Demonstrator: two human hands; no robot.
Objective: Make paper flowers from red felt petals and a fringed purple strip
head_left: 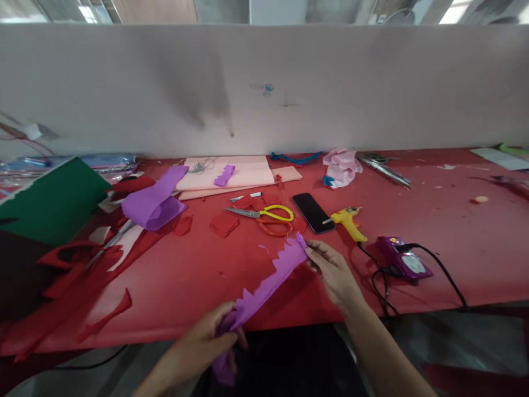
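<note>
A long purple strip (pixel 268 281) with one jagged, scalloped edge is stretched slantwise between my hands over the table's front edge; I cannot tell whether it is paper or felt. My left hand (pixel 206 342) is closed around its lower part, and a loose end hangs below the fingers. At the upper end, my right hand (pixel 328 267) pinches the strip, which looks rolled or gathered there. Scissors (pixel 264 215) with yellow and orange handles lie just beyond the strip. A dark phone (pixel 313 212) and a yellow glue gun (pixel 347 221) rest beyond my right hand.
The red table (pixel 454 220) backs onto a white partition (pixel 165 88). A purple plug box (pixel 403 259) with black cables sits at right. On the left are a purple sheet (pixel 152 204), red scraps (pixel 107 314) and a green board (pixel 53 198). Pink sheets (pixel 248 171) lie at the back.
</note>
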